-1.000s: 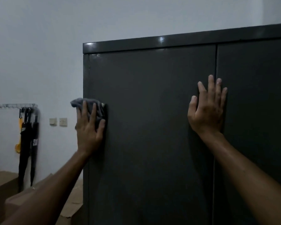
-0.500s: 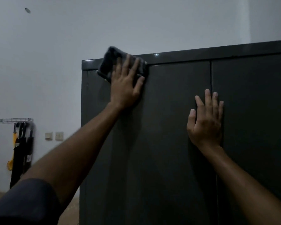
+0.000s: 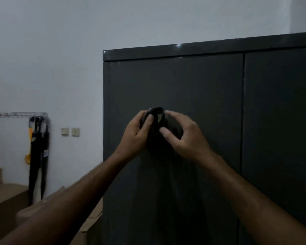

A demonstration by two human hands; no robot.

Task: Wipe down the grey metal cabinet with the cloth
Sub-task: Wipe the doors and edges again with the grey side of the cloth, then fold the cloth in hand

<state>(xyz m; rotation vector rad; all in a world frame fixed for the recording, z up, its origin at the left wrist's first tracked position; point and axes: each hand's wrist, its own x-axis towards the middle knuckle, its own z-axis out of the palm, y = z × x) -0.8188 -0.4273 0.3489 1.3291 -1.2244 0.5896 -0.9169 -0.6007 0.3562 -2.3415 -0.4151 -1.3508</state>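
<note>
The grey metal cabinet (image 3: 193, 82) fills the right half of the view, its two doors meeting at a vertical seam on the right. In front of the left door both hands hold the dark cloth (image 3: 155, 121), bunched into a wad. My left hand (image 3: 136, 135) grips its left side with the thumb on top. My right hand (image 3: 184, 137) pinches its right side with thumb and fingers. Most of the cloth is hidden between the hands and hard to tell from the dark door behind.
A white wall runs left of the cabinet with two switches (image 3: 70, 132). Dark umbrellas (image 3: 38, 156) hang from a metal rack (image 3: 18, 114). Cardboard boxes (image 3: 5, 197) sit low on the left, next to the cabinet's side.
My left hand brought the cloth down from the cabinet's top edge to the middle of the left door. My right hand left the door seam and joined it on the cloth.
</note>
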